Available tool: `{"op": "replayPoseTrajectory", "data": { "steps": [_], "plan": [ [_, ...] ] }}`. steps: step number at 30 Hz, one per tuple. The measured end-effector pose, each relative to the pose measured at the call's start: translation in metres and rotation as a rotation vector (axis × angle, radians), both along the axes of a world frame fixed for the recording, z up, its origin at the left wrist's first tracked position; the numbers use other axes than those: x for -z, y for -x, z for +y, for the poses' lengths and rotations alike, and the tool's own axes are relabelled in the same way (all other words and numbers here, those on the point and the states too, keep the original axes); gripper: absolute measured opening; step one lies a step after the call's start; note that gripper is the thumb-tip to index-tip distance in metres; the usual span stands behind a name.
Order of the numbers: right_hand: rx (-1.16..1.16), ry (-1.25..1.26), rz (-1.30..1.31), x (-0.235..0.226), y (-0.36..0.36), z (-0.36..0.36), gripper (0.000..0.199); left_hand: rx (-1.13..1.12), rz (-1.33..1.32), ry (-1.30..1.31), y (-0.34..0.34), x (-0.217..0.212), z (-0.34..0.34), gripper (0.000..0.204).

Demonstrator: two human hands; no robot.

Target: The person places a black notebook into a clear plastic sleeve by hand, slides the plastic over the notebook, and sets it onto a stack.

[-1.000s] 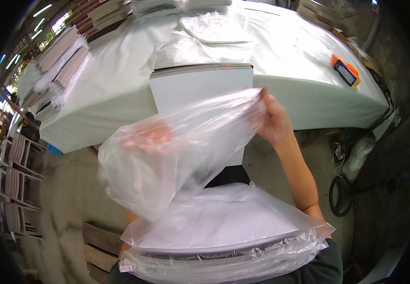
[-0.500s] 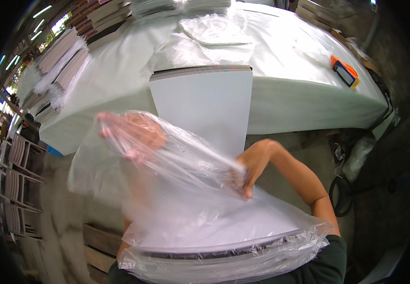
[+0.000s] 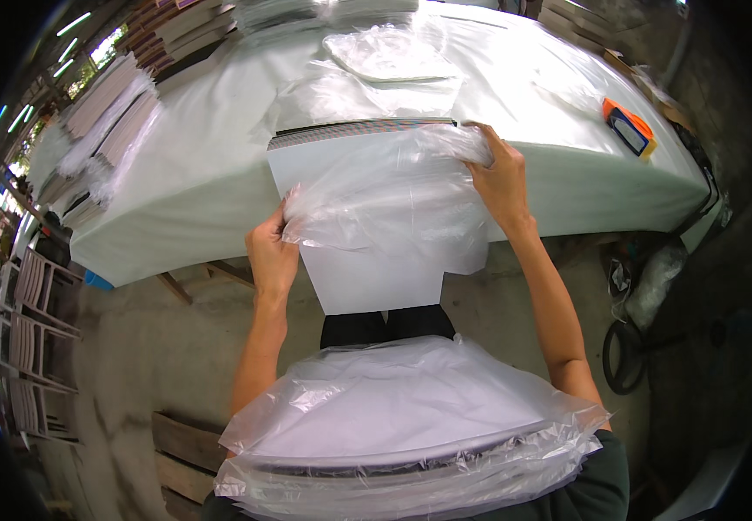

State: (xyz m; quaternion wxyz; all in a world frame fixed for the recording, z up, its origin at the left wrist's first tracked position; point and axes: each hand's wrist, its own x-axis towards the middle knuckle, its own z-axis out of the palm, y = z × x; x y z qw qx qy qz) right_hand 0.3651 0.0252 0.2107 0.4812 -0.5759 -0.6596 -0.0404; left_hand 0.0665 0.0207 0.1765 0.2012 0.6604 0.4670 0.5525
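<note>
Bag (image 3: 385, 195) now spread across white stack (image 3: 372, 291), hands (image 3: 272, 256) (image 3: 499, 182) gripping, right one raised

- Left hand (image 3: 272, 256) pinches left end of clear plastic bag (image 3: 385, 195); right hand (image 3: 502, 178) grips its upper right corner.
- Bag stretched across white stack (image 3: 372, 286) leaning at near edge of tabletop (image 3: 211, 130).
- Loose clear film (image 3: 385, 54) just behind stack.
- Orange-and-blue item (image 3: 629, 128) near right edge.
- Piled sheets (image 3: 120, 100) along left edge.
</note>
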Motion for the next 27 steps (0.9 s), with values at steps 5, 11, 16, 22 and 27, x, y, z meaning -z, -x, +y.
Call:
{"op": "replayPoseTrajectory", "data": {
  "steps": [5,11,16,22,27],
  "plan": [
    [-0.002,0.002,-0.27,0.013,0.003,-0.001,0.076,0.05,-0.093,0.082,0.028,0.029,0.012,0.029],
    [0.053,-0.056,-0.154,0.014,0.021,-0.042,0.075,-0.203,0.059,-0.132,0.031,0.009,0.008,0.033],
    [-0.089,-0.069,0.153,-0.021,0.018,-0.062,0.022,-0.205,-0.005,-0.137,0.046,-0.022,0.023,0.027],
    [-0.329,0.713,1.029,-0.014,-0.025,-0.045,0.024,0.658,-0.6,0.654,0.092,-0.002,0.031,0.024],
    [-0.352,0.886,1.332,0.05,-0.02,-0.019,0.034,1.054,-0.752,0.751,0.118,0.045,0.034,0.043]
  ]
}}
